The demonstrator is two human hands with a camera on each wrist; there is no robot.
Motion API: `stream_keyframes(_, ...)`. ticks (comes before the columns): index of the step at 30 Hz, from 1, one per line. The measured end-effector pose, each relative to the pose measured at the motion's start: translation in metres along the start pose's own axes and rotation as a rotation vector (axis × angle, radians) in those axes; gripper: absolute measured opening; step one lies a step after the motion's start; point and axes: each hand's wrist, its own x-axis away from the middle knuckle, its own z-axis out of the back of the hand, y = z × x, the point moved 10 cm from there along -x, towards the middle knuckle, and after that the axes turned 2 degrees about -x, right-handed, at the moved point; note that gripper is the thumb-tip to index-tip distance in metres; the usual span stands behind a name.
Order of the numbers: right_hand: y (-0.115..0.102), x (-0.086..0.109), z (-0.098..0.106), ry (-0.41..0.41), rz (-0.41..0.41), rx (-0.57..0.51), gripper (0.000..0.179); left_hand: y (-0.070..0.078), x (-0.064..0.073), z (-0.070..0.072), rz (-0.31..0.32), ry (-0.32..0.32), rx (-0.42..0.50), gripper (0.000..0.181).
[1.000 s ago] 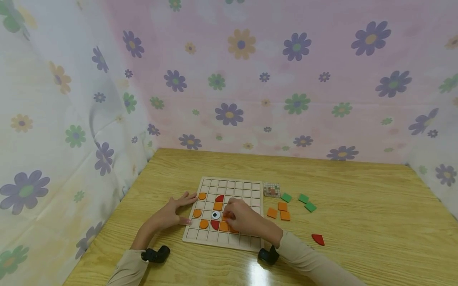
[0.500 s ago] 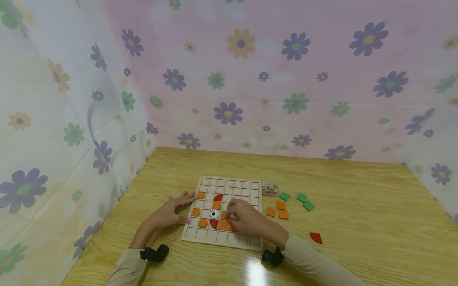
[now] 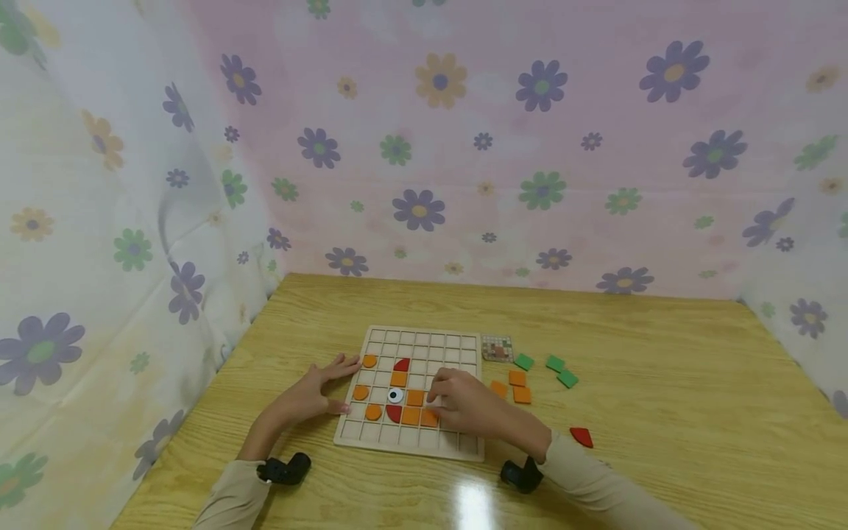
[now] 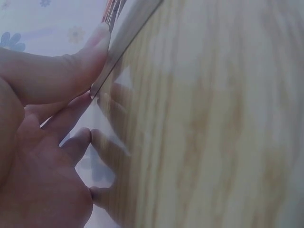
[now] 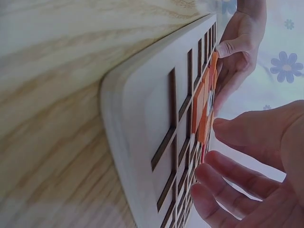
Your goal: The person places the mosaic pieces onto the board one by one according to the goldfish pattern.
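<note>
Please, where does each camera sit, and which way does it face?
Head: on the head, facing forward and down over the board; left hand, right hand and sleeves show.
Left wrist: worn there, facing along the tabletop and board's edge; the left hand shows.
Right wrist: worn there, facing across the board; right hand near, left hand beyond.
Shared by head and right wrist: both hands, board, orange pieces.

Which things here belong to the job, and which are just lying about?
Likely part of the job:
board
eye disc
orange pieces
red pieces
green squares
card
left hand
right hand

Just around it:
table
flowered cloth
wrist cameras, worn
</note>
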Motion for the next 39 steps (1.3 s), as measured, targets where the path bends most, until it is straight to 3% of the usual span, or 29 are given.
stream_keyframes(9,0.003,-0.003,-0.006,-0.045,0.015,-0.03,0.011,0.002,0.0,0.001,-0.008,0.003,-0.011,0.076)
stream_keyframes(19,0.004,-0.008,-0.012,-0.062,-0.019,0.036,0.011,0.003,0.0,0.001,-0.004,0.0,0.001,0.076)
stream_keyframes(32,0.019,0.025,0.018,-0.004,-0.02,0.031,0.009,0.003,-0.001,0.002,0.009,-0.003,0.004,0.077)
stream_keyframes(39,0.035,0.049,0.034,0.004,-0.076,0.06,0.009,0.002,-0.001,0.0,0.022,0.003,-0.017,0.077)
